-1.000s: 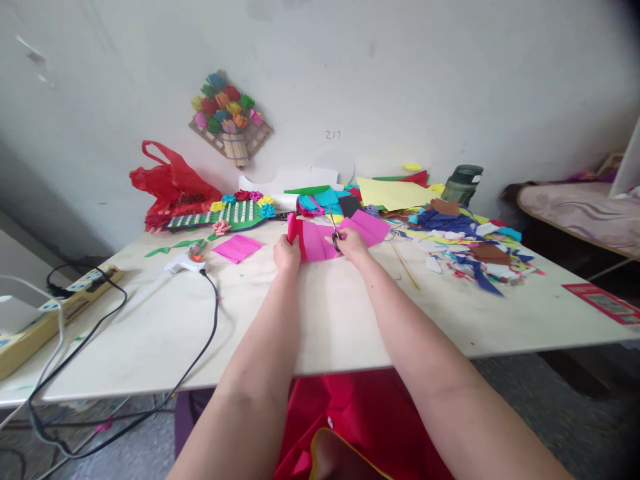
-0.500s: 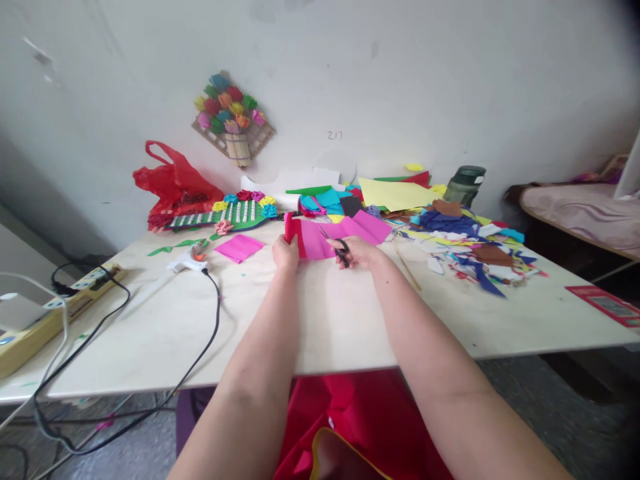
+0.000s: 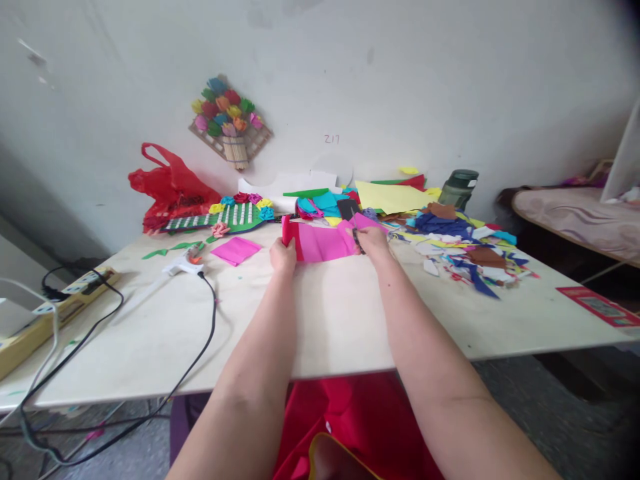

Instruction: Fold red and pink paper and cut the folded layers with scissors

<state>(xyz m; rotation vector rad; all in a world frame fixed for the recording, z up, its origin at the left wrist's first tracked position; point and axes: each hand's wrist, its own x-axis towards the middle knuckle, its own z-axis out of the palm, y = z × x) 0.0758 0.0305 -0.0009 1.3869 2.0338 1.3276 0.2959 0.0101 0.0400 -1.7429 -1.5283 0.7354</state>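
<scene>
A strip of pink crepe paper (image 3: 323, 241) stretches between my hands above the table, with a red folded part (image 3: 287, 231) at its left end. My left hand (image 3: 283, 255) is closed round that red end. In my right hand (image 3: 373, 241) are black-handled scissors (image 3: 357, 237), held against the right part of the strip. Fingers and paper hide most of the blades. Left of my left hand, a pink paper square (image 3: 236, 251) lies flat on the table.
A white glue gun (image 3: 185, 263) with a black cord lies left, near a power strip (image 3: 83, 297). Behind are a red plastic bag (image 3: 175, 187), a green panel with paper flowers (image 3: 235, 217) and coloured sheets (image 3: 395, 197). Scraps (image 3: 450, 227) and a green bottle (image 3: 459, 189) are right.
My right hand with the scissors has moved right along the pink crepe paper and now meets its right part. The scissors' blades, visible before, are mostly hidden. My left hand keeps its hold.
</scene>
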